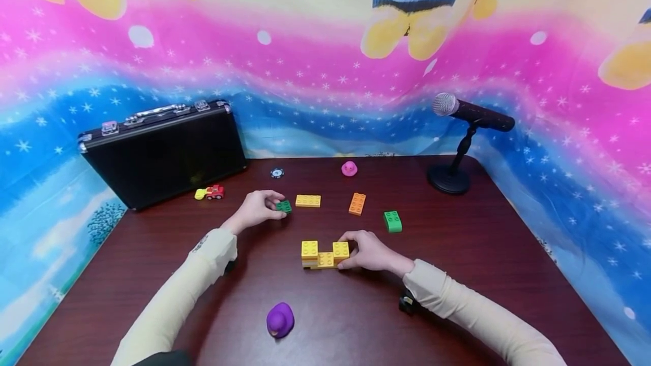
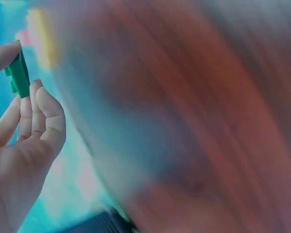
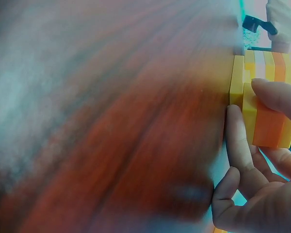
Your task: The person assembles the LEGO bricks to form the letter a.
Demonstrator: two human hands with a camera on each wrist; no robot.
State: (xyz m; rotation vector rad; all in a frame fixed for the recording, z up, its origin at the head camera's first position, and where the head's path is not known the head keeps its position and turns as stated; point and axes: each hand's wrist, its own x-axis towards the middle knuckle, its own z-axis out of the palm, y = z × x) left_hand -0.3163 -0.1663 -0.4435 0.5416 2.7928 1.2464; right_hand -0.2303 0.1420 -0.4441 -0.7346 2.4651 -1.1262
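My left hand (image 1: pixel 256 208) pinches a small dark green toy brick (image 1: pixel 283 207) between thumb and fingertips; in the left wrist view the green brick (image 2: pixel 20 77) shows its studs facing left. A yellow brick (image 1: pixel 308 201) lies just right of it. Nearer the middle, my right hand (image 1: pixel 372 252) grips the right end of a U-shaped block build (image 1: pixel 325 259), with yellow tops on both ends and a lower yellow middle. The right wrist view shows orange and yellow layers in this build (image 3: pixel 269 121), the thumb on its side and a finger against its base.
An orange brick (image 1: pixel 357 204) and a light green brick (image 1: pixel 393 222) lie right of centre. A purple rubber duck (image 1: pixel 280 320) sits in front. Behind are a black case (image 1: pixel 165 154), a toy car (image 1: pixel 215 191), a poker chip (image 1: pixel 277 173), a pink duck (image 1: pixel 349 169) and a microphone stand (image 1: pixel 448 179).
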